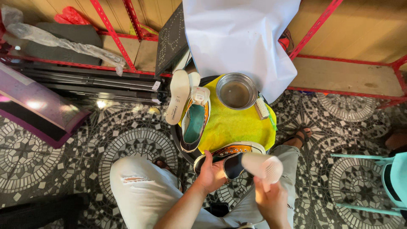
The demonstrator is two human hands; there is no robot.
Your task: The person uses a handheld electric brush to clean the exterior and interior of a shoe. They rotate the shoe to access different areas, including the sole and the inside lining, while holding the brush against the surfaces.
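- My view is cut at the bottom edge: both forearms run out of frame, and the right hand point(271, 199) is seen mostly from the back, so I cannot make out its fingertips clearly.
- The sneaker point(229, 157) in the hands is part hidden by the left hand point(210, 173) and by the insole point(263, 166); its toe end is covered.
- A dark object on the floor between the knees is too shadowed for me to name.
- Count: two sneakers, both dark with orange panels and white soles. One is in the hands, the second sneaker point(194, 125) lies open side up on the yellow cloth point(231, 127).
- Count: three insoles, I think. One is in the right hand, one long white loose insole point(178, 96) leans off the cloth's left edge, and a smaller pale piece behind it may be another.
- One steel bowl point(236, 91) of murky liquid, one brush point(263, 109) with a green handle just beside it.
- Left-hand fingers are curled around the held sneaker's side, thumb on top, gripping it firmly over the knees, at the near edge of the cloth.
- Right hand is closed around the lower end of the pale insole, which stands up, touching the sneaker's opening.
- White sheet point(239, 38) hangs behind the bowl.
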